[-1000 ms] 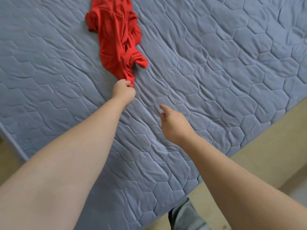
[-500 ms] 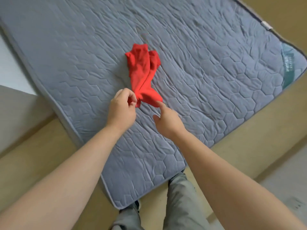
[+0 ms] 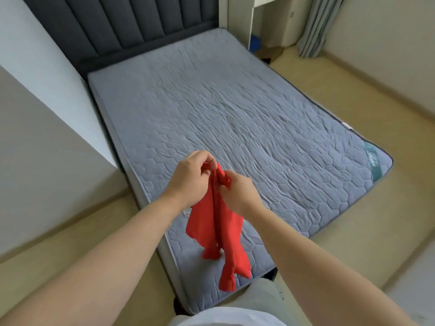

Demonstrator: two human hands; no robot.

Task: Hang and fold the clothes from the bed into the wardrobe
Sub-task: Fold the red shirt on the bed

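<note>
Two hands now hold the red garment (image 3: 215, 228) up off the mattress (image 3: 235, 109); half a second earlier it lay bunched on the quilted surface, pinched at its near end by the left hand (image 3: 190, 178) alone while the right hand (image 3: 240, 191) reached a finger toward it. Left hand: fingers curled, thumb and fingertips pinching the top edge of the cloth. Right hand: likewise pinching the top edge, just beside the left. The garment hangs down from both grips, between the forearms, in two long folds whose lower ends dangle over the near corner of the mattress; whether they brush it cannot be told. The view has also lifted, so that the dark padded headboard (image 3: 122, 27) at the far end of the bed and a grey curtain (image 3: 315, 24) in the far right corner are visible. Pale floor (image 3: 353, 231) borders the bed.
</note>
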